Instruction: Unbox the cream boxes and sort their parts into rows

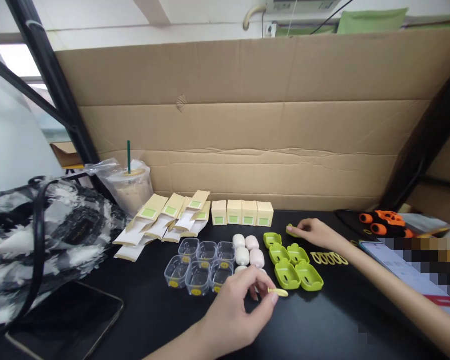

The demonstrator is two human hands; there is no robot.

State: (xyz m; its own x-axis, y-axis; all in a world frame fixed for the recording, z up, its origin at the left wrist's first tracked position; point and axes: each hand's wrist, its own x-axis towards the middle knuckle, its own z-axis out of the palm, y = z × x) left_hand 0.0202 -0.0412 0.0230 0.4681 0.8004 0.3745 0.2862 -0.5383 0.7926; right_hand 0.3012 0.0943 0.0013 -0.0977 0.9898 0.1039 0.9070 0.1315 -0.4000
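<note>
Low in the middle, my left hand [243, 307] pinches a small pale yellow ring [279, 292] between thumb and fingertips. Similar yellow rings [329, 258] lie in a row at the right. My right hand [315, 234] reaches across the table with its fingers closed on a green plastic case [293, 231], mostly hidden by the hand. Several open green cases [287, 275] stand between the hands. White and pinkish rounded pieces [242, 256] are lined up beside them, some hidden behind my left hand. Clear plastic cups [198, 277] with yellow stickers stand left of these.
Small cardboard boxes [234, 212] stand at the back, beside a pile of unfolded boxes [165, 212]. An iced drink [133, 190], a fluffy black-and-white bag [71, 220] and a dark tablet-like object [65, 320] occupy the left. An orange-and-black toy [388, 222] lies right, near a lit screen [397, 267].
</note>
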